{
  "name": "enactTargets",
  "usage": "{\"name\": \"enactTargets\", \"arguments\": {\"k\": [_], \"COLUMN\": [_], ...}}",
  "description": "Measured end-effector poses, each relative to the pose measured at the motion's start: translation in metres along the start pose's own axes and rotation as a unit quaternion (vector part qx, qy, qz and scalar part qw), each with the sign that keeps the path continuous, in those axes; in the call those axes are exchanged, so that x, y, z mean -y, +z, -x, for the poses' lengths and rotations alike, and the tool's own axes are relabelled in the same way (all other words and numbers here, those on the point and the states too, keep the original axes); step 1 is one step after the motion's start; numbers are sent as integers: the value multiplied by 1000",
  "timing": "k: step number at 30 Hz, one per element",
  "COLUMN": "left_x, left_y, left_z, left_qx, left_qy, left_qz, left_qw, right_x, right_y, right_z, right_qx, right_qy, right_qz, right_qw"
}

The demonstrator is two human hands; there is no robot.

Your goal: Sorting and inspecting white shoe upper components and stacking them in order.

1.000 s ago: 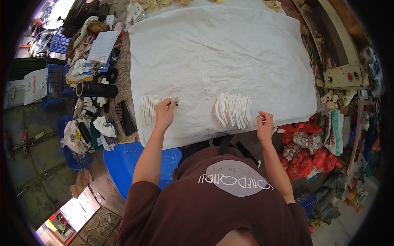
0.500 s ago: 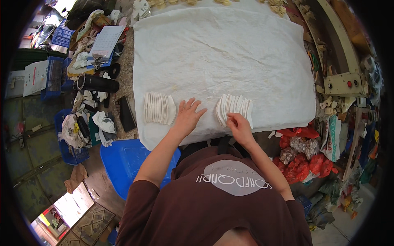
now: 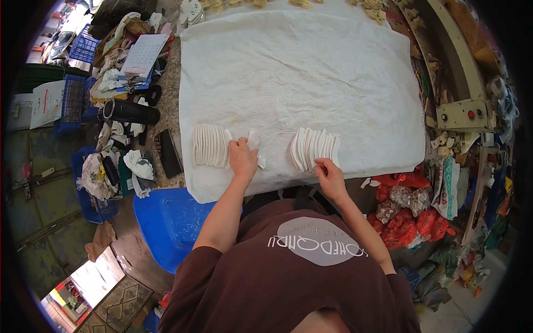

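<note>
Two rows of thin, curved white pieces, apparently padded cloth, lie on a white sheet (image 3: 300, 72) in front of me. My left hand (image 3: 243, 158) is beside the right end of the left row (image 3: 210, 145), its fingers closed on a single white piece (image 3: 254, 140) that shows past the hand. At the near right corner of the right row (image 3: 312, 149), my right hand (image 3: 331, 178) has thumb and fingertips pinched on the edge of an end piece. The fingertips partly hide that edge.
Left of the sheet lie a dark phone-like slab (image 3: 169, 153), a black cylinder (image 3: 132, 112) and a clipboard with paper (image 3: 143, 55). A blue plastic tub (image 3: 161, 222) is below at the left. Red plastic bags (image 3: 397, 230) and a control box with buttons (image 3: 465, 116) are at the right.
My left hand has gone from open fingers to a closed grip on one white piece, shifting slightly left. My right hand has slid a little nearer along the right row's end.
</note>
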State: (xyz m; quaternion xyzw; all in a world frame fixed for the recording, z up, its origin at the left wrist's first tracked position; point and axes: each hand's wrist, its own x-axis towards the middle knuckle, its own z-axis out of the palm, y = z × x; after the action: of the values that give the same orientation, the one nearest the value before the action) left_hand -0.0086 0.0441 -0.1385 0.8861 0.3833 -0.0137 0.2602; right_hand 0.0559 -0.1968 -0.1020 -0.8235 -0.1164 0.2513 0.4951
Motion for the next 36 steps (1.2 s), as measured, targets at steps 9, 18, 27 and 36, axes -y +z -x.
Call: {"name": "enactTargets", "arguments": {"k": [9,18,27,36], "left_x": [5,-89,-100,-108], "left_y": [-29,-76,-54,-56], "left_z": [2,63,81,92], "left_qx": [-45,217,103,124], "left_qy": [60,88,346,361], "left_qz": [48,330,166,165], "left_qw": [996,915,918,909], "right_x": [-4,95,103,91], "right_y": [-11,-5,-16,-27], "right_z": [7,13,23,23], "right_qx": [-16,36,47,77], "right_qy": [22,-20,-11,45], "right_qz": [-1,-140,-134,-187], "right_qw": [1000,989,990,978]}}
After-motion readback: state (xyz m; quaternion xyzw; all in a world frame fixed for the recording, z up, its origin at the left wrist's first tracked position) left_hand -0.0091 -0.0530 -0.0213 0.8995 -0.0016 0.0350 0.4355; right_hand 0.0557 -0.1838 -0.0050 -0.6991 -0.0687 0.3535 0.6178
